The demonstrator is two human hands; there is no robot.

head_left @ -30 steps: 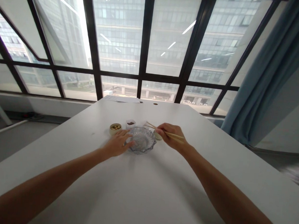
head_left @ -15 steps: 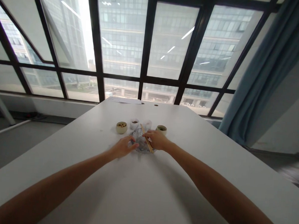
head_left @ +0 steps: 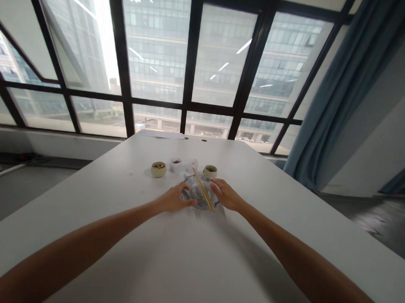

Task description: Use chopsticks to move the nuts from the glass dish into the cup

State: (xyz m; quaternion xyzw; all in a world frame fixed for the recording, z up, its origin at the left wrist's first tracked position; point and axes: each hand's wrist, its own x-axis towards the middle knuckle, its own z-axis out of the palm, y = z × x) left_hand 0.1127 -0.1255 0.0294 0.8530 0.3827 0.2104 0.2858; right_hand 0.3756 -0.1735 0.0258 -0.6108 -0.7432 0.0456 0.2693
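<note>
A clear glass bowl (head_left: 200, 200) with a wavy rim sits on the white table between my two hands. A pair of wooden chopsticks (head_left: 203, 189) lies slantwise across its top, and neither hand holds them. My left hand (head_left: 177, 198) is at the bowl's left edge, thumb and fingers spread apart. On the opposite edge, my right hand (head_left: 228, 194) has its fingers stretched out by the rim. Whether the fingertips press on the glass is hard to tell. What the bowl contains cannot be made out.
Behind the bowl stand a greenish cup with nut-like pieces (head_left: 158, 169), a white cup with dark bits (head_left: 176, 164), a pale white cup (head_left: 192, 164) and another greenish cup (head_left: 210, 171). Paper (head_left: 161, 134) lies at the table's far end, before windows. A blue curtain (head_left: 321, 112) hangs right.
My right hand brought the chopsticks over the bowl, laid them across it and let go, then moved to the bowl's right edge. My left hand stayed at the left edge.
</note>
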